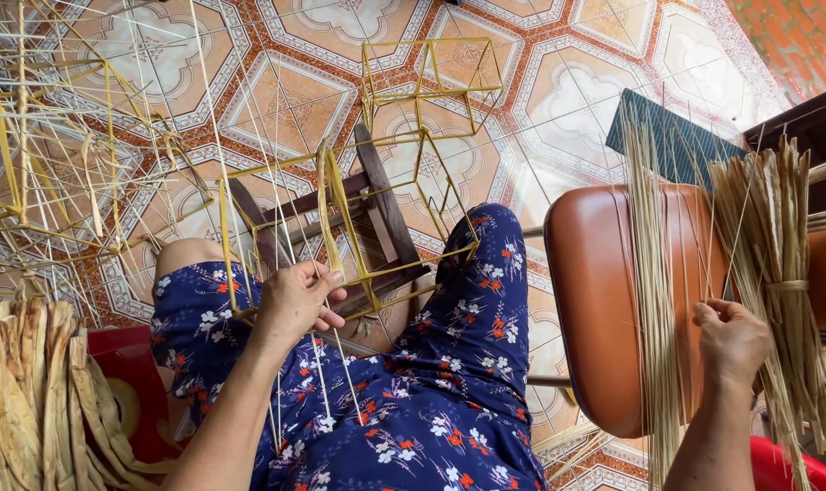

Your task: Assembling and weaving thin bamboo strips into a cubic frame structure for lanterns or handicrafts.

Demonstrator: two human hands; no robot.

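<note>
Left hand (295, 300): fingers clamped on yellow stick frame (340, 227) over lap. Right hand (731, 341): fingers pinched together on thin straws (654, 300) lying across brown chair seat (595, 300).

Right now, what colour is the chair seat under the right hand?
Orange-brown, glossy, seen in the head view: the chair seat, with pale straws lying across it beside the right hand.

Behind, 1 finished yellow stick frame (431, 75) stands on the patterned tile floor (577, 82); dried husks (31, 400) lie heaped beside a red tub (131, 373).
</note>
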